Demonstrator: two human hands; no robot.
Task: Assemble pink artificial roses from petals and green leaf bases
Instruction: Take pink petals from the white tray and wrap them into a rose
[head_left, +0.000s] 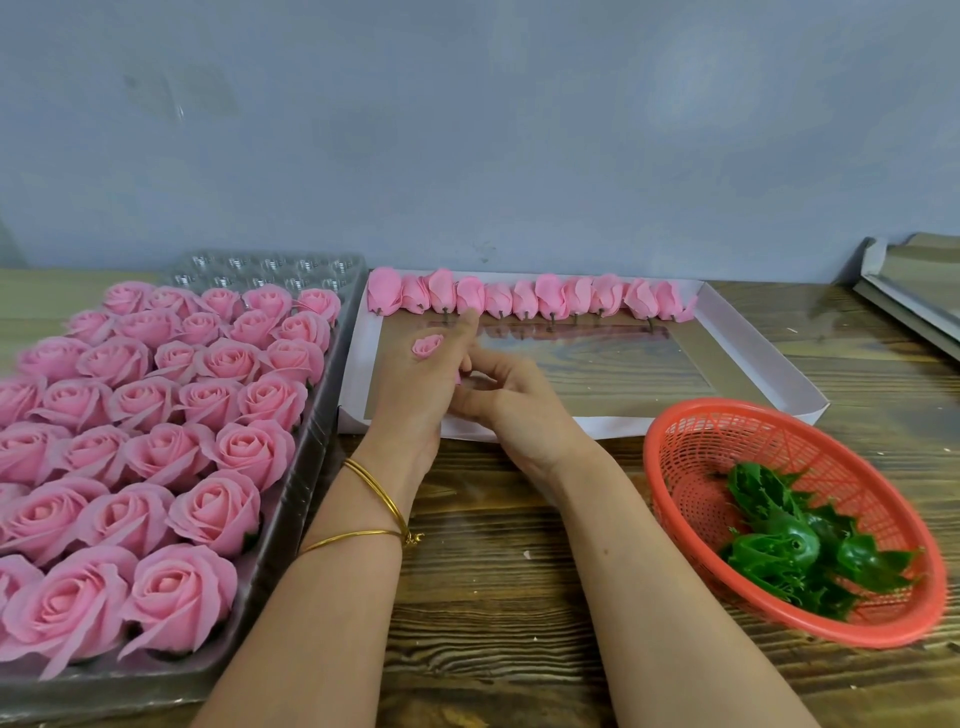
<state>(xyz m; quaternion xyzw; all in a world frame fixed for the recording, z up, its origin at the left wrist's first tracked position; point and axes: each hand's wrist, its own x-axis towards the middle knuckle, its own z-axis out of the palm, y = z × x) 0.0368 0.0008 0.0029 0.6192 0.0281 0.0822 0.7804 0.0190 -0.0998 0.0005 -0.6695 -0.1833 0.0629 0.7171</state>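
Roses (166, 452), wooden table (493, 597), grey wall (467, 130)

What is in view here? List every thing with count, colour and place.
finished roses: about thirty, pink, in the tray at left
plastic tray: one, clear grey, left on the table
rose buds: about twelve, pink, in a row along the box lid's far edge
box lid: one, white with a clear window, centre
basket: one, red, front right
leaf bases: several, green, in the basket
flat board: one, grey, far right, cut off
table: one, brown wood
bangles: two, gold, left wrist
left hand: holds a small pink bud over the lid
right hand: fingertips meet the left hand; grip unclear
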